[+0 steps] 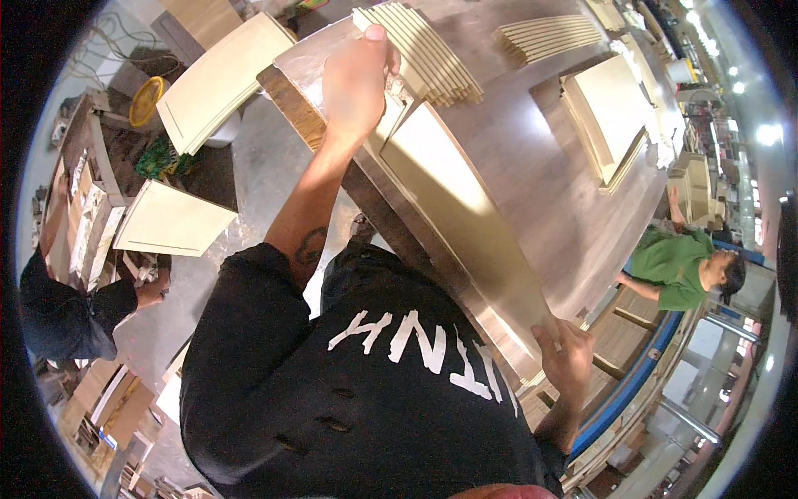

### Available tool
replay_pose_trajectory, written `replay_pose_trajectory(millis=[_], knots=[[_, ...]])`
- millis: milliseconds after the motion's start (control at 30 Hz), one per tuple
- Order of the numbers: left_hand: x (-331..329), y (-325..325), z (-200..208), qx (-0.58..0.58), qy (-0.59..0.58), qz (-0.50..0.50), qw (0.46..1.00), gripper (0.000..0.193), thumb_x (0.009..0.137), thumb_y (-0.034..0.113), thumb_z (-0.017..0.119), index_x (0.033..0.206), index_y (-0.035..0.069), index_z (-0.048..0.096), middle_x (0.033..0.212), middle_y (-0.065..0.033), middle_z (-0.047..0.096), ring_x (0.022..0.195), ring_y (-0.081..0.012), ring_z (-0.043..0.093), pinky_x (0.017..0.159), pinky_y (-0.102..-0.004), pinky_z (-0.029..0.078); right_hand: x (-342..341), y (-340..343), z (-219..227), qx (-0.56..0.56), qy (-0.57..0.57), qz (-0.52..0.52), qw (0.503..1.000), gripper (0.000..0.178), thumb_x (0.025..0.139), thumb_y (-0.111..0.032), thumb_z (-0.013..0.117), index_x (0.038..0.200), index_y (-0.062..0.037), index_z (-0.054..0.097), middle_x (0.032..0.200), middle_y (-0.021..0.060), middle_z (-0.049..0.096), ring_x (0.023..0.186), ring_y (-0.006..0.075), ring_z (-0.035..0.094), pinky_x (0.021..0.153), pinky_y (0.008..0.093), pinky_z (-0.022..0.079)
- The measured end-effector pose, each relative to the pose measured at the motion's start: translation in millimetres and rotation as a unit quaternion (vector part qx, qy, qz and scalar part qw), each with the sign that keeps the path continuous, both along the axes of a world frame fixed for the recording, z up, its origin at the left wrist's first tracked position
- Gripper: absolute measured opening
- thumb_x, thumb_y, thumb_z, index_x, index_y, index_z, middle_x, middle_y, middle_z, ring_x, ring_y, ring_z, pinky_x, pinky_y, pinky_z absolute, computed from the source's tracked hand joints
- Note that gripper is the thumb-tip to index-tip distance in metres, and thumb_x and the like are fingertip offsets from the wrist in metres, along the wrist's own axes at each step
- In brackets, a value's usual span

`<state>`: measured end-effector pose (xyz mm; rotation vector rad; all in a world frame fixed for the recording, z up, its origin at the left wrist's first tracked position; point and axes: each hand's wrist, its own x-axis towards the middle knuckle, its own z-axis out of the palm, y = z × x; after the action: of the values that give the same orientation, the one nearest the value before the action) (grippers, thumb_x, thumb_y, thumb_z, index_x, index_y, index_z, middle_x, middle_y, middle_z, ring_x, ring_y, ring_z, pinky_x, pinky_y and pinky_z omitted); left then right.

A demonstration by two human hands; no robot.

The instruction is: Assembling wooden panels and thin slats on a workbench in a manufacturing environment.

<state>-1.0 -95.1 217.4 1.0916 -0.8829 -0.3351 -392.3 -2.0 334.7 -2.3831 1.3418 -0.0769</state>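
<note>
A long, pale wooden board (474, 208) lies slantwise along the near edge of the worktable, in front of my body. At its near right end my right hand (569, 358) grips it, with the thumb on the edge. My left hand (356, 87) is closed at the far left, by the table corner, its thumb pointing up. Its fingers curl beside a narrow light strip (389, 129) that runs along the board; what they hold is hidden. Just beyond that hand lies a row of narrow wooden strips (428, 54).
The brown worktable (515, 125) also bears a second bundle of strips (553, 37) and a stack of pale panels (611, 116). More panels (220, 79) stand at the left. A person in green (677, 266) is at the right; another person's dark sleeve (66, 303) shows at the left.
</note>
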Motion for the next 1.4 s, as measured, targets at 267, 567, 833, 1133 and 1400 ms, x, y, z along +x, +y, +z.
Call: replay_pose_trajectory(millis=[267, 567, 833, 1133, 1400], knots=[[-6.8, -0.9, 10.6, 0.039, -0.002, 0.013, 0.999, 0.062, 0.101, 0.045, 0.033, 0.061, 0.002, 0.053, 0.056, 0.0007, 0.047, 0.056, -0.0108, 0.041, 0.056, -0.0295, 0.035, 9.2, -4.1, 14.3, -0.017, 0.017, 0.015, 1.0, 0.012, 0.078, -0.005, 0.068, 0.089, -0.0009, 0.067, 0.072, 0.0165, 0.064, 0.06, 0.0299, 0.064, 0.055, 0.037, 0.047], [-33.1, 19.2, 27.9, 0.015, 0.04, -0.042, 0.998, 0.065, 0.093, 0.059, 0.042, 0.12, 0.0, 0.043, 0.096, -0.0089, 0.051, 0.086, -0.0167, 0.048, 0.082, -0.0328, 0.04, 16.0, -13.3, 30.0, 0.031, 0.039, 0.004, 0.999, 0.013, 0.078, -0.007, 0.067, 0.089, 0.0003, 0.066, 0.075, 0.0177, 0.064, 0.064, 0.0322, 0.064, 0.058, 0.0374, 0.047], [-33.8, 22.6, 20.1, 0.052, -0.011, -0.022, 0.998, 0.084, 0.074, 0.049, 0.073, 0.131, -0.001, 0.036, 0.109, -0.0122, 0.048, 0.104, -0.0215, 0.05, 0.087, -0.0334, 0.048, 13.2, -24.5, 23.4, 0.024, 0.045, 0.036, 0.998, 0.02, 0.081, -0.01, 0.068, 0.098, 0.0001, 0.068, 0.072, 0.0164, 0.066, 0.057, 0.0265, 0.064, 0.052, 0.0361, 0.048], [-37.7, 25.6, 12.1, 0.107, 0.024, -0.037, 0.993, 0.072, 0.076, 0.043, 0.074, 0.121, -0.003, 0.041, 0.104, -0.0114, 0.053, 0.097, -0.0188, 0.051, 0.089, -0.0336, 0.042, 16.1, -33.0, 2.7, 0.036, 0.061, 0.047, 0.996, 0.024, 0.082, -0.017, 0.07, 0.097, 0.0018, 0.068, 0.07, 0.0153, 0.066, 0.055, 0.0239, 0.064, 0.051, 0.0352, 0.047], [-43.5, 22.0, 18.2, 0.116, 0.002, -0.03, 0.993, 0.056, 0.082, 0.048, 0.064, 0.107, 0.0, 0.049, 0.096, -0.0082, 0.051, 0.088, -0.0184, 0.049, 0.084, -0.032, 0.04, 13.6, -37.8, 1.2, 0.018, 0.065, 0.02, 0.998, 0.023, 0.082, -0.018, 0.069, 0.095, 0.0002, 0.068, 0.077, 0.0155, 0.068, 0.06, 0.0257, 0.066, 0.054, 0.0359, 0.048]])
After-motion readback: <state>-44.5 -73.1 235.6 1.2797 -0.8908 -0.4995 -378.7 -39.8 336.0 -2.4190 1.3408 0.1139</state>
